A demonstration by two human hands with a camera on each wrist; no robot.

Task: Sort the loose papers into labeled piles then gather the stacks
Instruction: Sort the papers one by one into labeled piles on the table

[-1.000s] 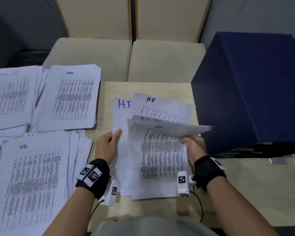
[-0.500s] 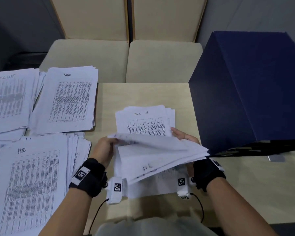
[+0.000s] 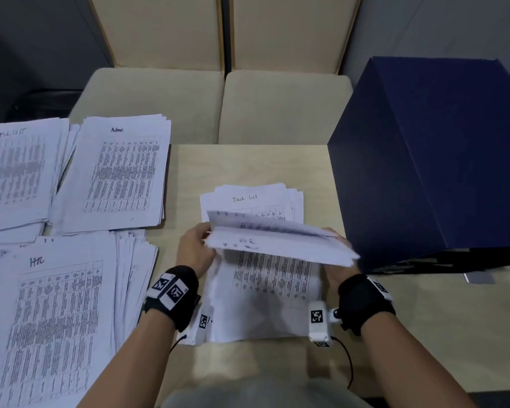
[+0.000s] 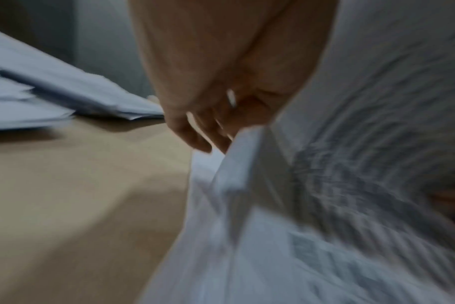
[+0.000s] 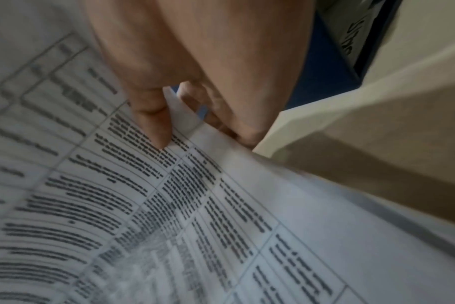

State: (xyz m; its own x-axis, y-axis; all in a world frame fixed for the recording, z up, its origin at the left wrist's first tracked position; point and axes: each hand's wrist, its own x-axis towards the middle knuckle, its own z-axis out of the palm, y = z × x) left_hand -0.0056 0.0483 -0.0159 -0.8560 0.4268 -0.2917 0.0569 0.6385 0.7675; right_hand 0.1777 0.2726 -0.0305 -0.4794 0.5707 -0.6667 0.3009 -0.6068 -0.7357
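Observation:
At the table's centre lies the loose pile (image 3: 271, 293), and the sheet showing at its far end is headed "Task list" (image 3: 248, 198). Both hands hold a bent bundle of sheets (image 3: 280, 241) lifted just above that pile. My left hand (image 3: 203, 240) grips the bundle's left edge, and the left wrist view shows its fingers (image 4: 195, 133) curled on the paper edge (image 4: 244, 164). My right hand (image 3: 333, 235) pinches the right edge, with the thumb (image 5: 153, 123) on a printed sheet (image 5: 195, 205) and the other fingers behind it. Sorted piles lie to the left, headed "Admin" (image 3: 121, 172), "Task list" (image 3: 12, 172) and "HR" (image 3: 50, 319).
A large dark blue box (image 3: 439, 157) stands on the right, close to my right hand. Two beige chair seats (image 3: 159, 104) sit beyond the table's far edge. Bare light wood table (image 3: 248, 163) shows between the piles and the box.
My left hand left the flat pile and took the bundle's left edge. Both hands raised the "HR" sheets off the centre pile, uncovering the "Task list" sheet.

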